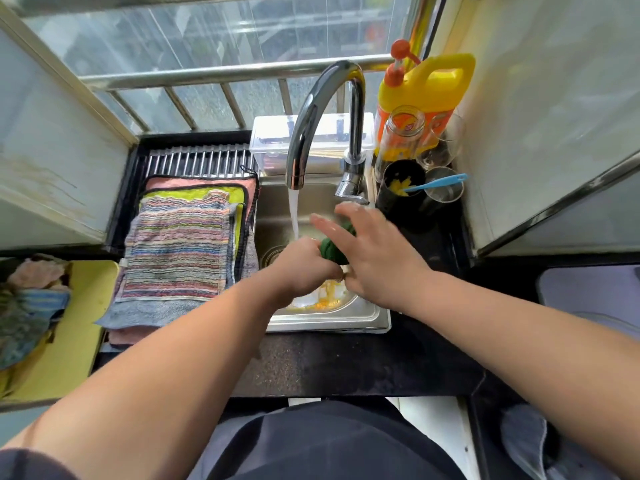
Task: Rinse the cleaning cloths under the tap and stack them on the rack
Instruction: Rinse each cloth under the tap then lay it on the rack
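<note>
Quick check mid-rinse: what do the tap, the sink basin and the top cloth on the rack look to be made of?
Tap: polished, chrome-like metal, with mirror reflections along its curve. Sink basin: brushed stainless steel by the look, with a dull grey sheen on the rim. Top striped cloth: woven terry-type fabric, probably cotton or microfibre; ribbed multicolour stripes, matte, edges slightly frayed.

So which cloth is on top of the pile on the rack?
The striped multicolour cloth; the grey, yellow-green and pink ones lie under it, only their edges showing.

- Both hands are covering most of the green cloth (334,249).
- Stacked cloths are hiding most of the rack (197,164).
- The frame's left edge is cutting off the cloth pile (27,306).
</note>
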